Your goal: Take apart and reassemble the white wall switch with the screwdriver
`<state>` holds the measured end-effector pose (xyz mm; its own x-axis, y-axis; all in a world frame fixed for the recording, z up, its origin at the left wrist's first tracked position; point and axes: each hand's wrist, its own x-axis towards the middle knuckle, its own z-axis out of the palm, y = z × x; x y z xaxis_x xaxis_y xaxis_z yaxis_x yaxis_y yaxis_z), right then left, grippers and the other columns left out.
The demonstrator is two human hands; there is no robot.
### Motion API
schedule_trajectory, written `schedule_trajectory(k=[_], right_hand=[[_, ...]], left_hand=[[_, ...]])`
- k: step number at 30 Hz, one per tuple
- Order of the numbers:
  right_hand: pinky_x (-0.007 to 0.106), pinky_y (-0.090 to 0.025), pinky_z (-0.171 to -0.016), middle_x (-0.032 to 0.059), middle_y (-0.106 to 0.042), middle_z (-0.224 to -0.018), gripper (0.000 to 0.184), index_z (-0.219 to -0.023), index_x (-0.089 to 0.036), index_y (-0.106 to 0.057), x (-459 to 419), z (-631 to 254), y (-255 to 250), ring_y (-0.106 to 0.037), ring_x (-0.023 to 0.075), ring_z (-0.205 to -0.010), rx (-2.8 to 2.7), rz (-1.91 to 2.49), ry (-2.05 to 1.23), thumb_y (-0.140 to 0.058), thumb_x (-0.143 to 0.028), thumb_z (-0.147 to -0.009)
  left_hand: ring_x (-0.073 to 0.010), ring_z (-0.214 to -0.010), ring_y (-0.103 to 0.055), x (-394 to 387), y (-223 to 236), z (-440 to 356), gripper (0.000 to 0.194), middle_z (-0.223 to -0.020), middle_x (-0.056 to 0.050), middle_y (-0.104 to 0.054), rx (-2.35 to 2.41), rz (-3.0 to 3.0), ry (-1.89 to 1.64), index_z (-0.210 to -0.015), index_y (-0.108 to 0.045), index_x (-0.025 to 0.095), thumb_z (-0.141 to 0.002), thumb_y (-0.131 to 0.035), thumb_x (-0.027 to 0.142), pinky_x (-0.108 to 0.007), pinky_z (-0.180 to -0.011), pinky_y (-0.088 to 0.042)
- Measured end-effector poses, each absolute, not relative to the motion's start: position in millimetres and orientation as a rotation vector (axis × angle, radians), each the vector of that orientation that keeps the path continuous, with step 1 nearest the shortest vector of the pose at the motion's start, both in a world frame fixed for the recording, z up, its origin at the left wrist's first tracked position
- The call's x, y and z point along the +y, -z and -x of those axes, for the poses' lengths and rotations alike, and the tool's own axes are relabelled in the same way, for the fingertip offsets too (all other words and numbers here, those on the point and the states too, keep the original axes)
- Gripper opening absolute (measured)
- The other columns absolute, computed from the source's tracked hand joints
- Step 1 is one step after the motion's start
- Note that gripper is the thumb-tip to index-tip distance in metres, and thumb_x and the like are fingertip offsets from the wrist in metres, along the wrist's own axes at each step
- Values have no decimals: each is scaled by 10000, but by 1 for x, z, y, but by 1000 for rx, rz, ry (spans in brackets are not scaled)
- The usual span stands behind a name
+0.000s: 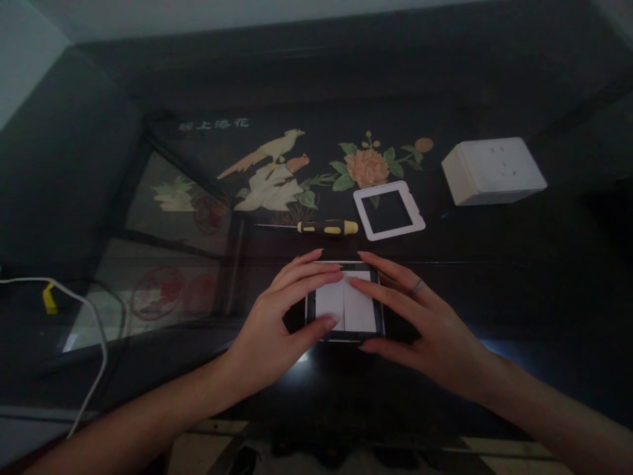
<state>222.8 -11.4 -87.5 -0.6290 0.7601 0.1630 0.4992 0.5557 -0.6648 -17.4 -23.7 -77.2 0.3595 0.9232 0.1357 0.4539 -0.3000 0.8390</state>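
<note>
A two-rocker wall light switch (359,310) with a dark surround lies near the table's front, its white rockers facing up. From the left, my left hand (277,316) grips it, fingers over the far part and thumb on the left rocker near its lower edge. My right hand (430,323) holds the opposite side. Its index fingertip rests on the upper part of the right rocker, and its thumb lies along the near edge. Just beyond my hands are a black-and-yellow screwdriver (327,227) and a white square cover frame (366,222).
At the back right stands a white box with a socket face (504,168). A white cable (101,330) with a yellow tag (49,299) runs down the left side. The glossy dark table (494,297) carries a bird-and-flower picture and reflects light.
</note>
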Motion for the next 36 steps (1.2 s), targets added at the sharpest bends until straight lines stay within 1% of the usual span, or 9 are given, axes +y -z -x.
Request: schedule_trajectory(k=[3,9,14,17,19,23,26,30,36], right_hand=[[506,-454,-1084,157,-395,-1544,592,-1416,-230,-487,-12,-223,89,-422,304,-1403,-2365,1010,-807,-671,-370,-870],[476,-453,-1086,178,-382,-1542,590,-1409,-198,-481,-12,-223,89,-412,281,-1411,-2382,989,-776,-669,-361,-874],[479,-446,-1095,164,-394,-1548,567,-1408,-210,-499,-10,-227,87,-416,279,-1412,-2386,980,-767,-661,-346,-882],[490,-411,-1121,156,-409,-1549,584,-1421,-196,-495,-8,-228,85,-356,282,-1447,-2391,913,-749,-645,-388,-891],[483,-390,-1136,158,-428,-1538,586,-1429,-158,-484,-8,-226,83,-306,273,-1470,-2400,860,-728,-603,-412,-915],[486,-384,-1142,117,-480,-1503,538,-1482,-176,-408,-12,-218,80,-332,249,-1455,-2410,883,-689,-527,-280,-968],[488,-400,-1134,116,-507,-1480,527,-1474,-171,-418,-15,-213,80,-377,246,-1431,-2391,912,-658,-523,-201,-959],[473,-412,-1129,133,-525,-1463,495,-1434,-129,-470,-16,-212,83,-380,241,-1430,-2363,914,-668,-540,-184,-947],[497,-420,-1118,92,-517,-1474,580,-1494,-230,-378,-15,-213,85,-386,246,-1423,-2313,895,-710,-547,-168,-943]], left_hand=[[-276,-1363,-472,-24,78,17,411,-1317,-77,-637,1207,-1903,-824,-1260,-611,243,-862,-698,188,-554,-1160,-361],[-263,-1358,-472,-23,80,20,402,-1323,-78,-629,1162,-1920,-832,-1262,-608,242,-870,-690,213,-506,-1131,-413],[-255,-1359,-480,-21,80,24,402,-1377,-112,-596,1143,-2094,-831,-1317,-557,204,-919,-610,208,-502,-1137,-404],[-251,-1373,-474,-20,83,26,441,-1387,-122,-598,1135,-2320,-804,-1359,-515,195,-924,-582,171,-527,-1162,-359],[-247,-1365,-489,-20,84,26,446,-1382,-134,-604,1118,-2417,-780,-1363,-510,176,-922,-580,173,-512,-1157,-372],[-244,-1340,-522,-20,82,26,472,-1394,-143,-593,1115,-2472,-747,-1386,-496,162,-919,-569,181,-483,-1139,-409],[-240,-1343,-519,-21,80,24,467,-1399,-158,-586,1111,-2465,-742,-1380,-503,129,-917,-561,156,-470,-1152,-399],[-241,-1371,-484,-20,78,23,459,-1409,-153,-576,1111,-2427,-722,-1381,-502,132,-927,-559,170,-494,-1161,-381],[-260,-1372,-476,-19,76,23,500,-1434,-135,-551,1119,-2324,-703,-1412,-488,180,-919,-569,177,-537,-1151,-375]])
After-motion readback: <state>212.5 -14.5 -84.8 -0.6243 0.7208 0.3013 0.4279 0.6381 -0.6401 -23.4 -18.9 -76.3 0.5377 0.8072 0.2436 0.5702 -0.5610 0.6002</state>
